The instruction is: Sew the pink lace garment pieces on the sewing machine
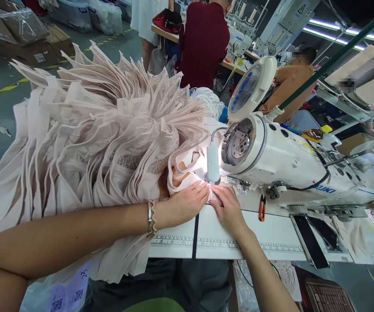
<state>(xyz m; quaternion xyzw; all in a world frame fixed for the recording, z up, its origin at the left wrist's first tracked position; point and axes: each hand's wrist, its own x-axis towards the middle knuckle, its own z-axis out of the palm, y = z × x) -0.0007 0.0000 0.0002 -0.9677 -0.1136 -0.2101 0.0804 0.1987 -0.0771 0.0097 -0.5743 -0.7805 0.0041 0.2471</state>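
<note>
Head view: we pressed our left hand [187, 203] and right hand [227, 209] flat, fingers unclenched, on a pink fabric piece [187, 177] lying on the tabletop [271, 238] under the sewing machine [287, 160] needle. We judged this seam midway. From the pink heap [92, 130] behind, we couldn't tell how many pieces remained.

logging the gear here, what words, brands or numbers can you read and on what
"JUKI": side of the white sewing machine.
"JUKI": far sewing machine behind.
Ruler scale: numbers too small.
Labels with square codes, bottom left: unreadable.
Round cover: print blurred.
</note>
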